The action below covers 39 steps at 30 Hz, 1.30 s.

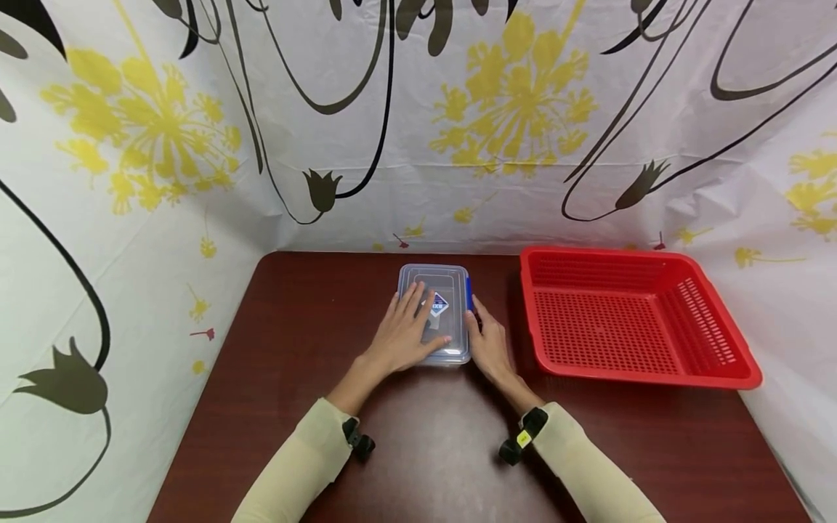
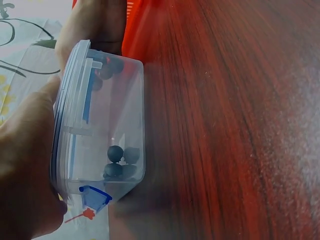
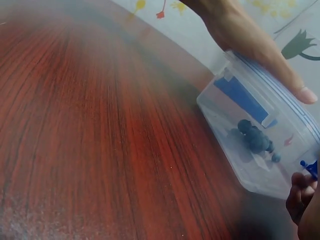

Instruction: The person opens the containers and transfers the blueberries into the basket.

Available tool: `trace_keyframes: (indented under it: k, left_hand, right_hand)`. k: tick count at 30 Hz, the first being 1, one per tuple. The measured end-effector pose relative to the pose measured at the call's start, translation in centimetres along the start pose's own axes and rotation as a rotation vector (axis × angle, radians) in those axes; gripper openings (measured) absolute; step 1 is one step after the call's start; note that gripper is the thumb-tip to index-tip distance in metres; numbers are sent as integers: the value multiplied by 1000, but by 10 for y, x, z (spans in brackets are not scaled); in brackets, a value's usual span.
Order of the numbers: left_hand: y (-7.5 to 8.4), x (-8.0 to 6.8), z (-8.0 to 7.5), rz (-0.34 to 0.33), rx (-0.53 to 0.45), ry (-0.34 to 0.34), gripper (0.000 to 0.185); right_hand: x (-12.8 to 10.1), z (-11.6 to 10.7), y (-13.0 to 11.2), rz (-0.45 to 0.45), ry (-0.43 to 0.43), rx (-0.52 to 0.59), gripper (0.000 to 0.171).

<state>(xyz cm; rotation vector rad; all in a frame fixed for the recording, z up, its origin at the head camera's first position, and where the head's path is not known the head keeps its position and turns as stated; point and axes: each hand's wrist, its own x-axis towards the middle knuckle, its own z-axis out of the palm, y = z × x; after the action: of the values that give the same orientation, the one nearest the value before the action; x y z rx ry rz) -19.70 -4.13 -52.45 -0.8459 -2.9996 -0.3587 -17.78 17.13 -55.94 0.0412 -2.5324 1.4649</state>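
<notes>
We see the left hand (image 1: 407, 330) lying flat on the lid of a clear plastic box (image 1: 437, 280) on the dark wooden table (image 1: 275, 349). The right hand (image 1: 489, 341) touches the box's right side by its blue clip (image 1: 468, 290). A red basket (image 1: 631, 316) sits just right, apart.

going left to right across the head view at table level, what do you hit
left hand resting flat on the lid → clear plastic container → right hand at the container's right edge by the blue clasp → bare strip of dark wooden table → red basket
</notes>
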Motion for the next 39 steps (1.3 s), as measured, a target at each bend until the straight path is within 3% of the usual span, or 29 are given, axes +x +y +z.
trace_keyframes:
  k: [9, 28, 39]
  left_hand:
    - [0, 1, 1, -6, -31, 12, 109]
    - [0, 1, 1, -5, -35, 26, 111]
    - [-1, -2, 1, 12, -57, 48, 107]
  right_hand:
    - [1, 1, 0, -47, 15, 29, 46]
    - [-2, -2, 10, 75, -32, 203, 45]
    - [-5, -7, 17, 82, 11, 39, 44]
